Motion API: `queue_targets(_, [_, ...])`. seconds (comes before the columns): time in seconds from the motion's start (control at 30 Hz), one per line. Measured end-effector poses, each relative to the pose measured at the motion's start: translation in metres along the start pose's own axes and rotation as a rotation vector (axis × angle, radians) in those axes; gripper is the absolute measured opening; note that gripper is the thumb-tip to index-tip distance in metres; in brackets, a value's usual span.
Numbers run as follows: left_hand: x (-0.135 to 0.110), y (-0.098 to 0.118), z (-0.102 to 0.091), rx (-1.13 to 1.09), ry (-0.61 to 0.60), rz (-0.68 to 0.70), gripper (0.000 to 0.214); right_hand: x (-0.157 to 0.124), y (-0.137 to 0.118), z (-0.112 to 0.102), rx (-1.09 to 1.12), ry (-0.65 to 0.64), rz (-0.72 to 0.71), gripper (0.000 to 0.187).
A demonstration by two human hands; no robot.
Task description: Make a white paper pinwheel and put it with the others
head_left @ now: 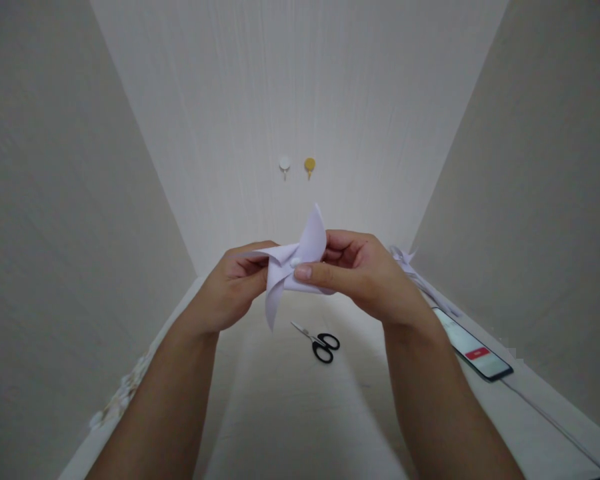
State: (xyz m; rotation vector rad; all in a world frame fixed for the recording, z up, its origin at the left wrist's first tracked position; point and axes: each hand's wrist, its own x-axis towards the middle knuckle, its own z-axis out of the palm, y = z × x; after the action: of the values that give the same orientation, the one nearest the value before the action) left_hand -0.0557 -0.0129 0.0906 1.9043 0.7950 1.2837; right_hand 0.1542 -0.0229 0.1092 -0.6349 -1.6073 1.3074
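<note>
A white paper pinwheel [281, 271] with curled blades is held up above the table between both hands. My left hand [237, 287] grips it from the left, its fingertips partly hidden behind the paper. On the other side, my right hand [363, 270] pinches it, the thumb lying on the front near a small white round piece [295, 262] at the centre. The fingers of that hand go behind the paper. Below the pinwheel, scissors [323, 345] with black handles lie on the table, their blades pointing to the far left.
To the right a phone [475, 350] with a lit screen lies on the table [280, 413], a cable [555, 427] running from it. Another white paper pinwheel [405, 257] is behind it. Small pale items [123, 393] line the left edge. Two hooks [309, 165] are on the back wall.
</note>
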Motion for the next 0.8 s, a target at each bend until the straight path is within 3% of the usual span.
queue_targets(0.5, [-0.001, -0.003, 0.0, -0.021, 0.076, 0.011, 0.015, -0.001, 0.002, -0.001, -0.038, -0.023, -0.013, 0.038])
queue_targets(0.8, [-0.003, 0.01, 0.013, -0.079, 0.16, 0.089, 0.011, 0.002, 0.003, 0.0, 0.009, 0.027, -0.035, 0.037])
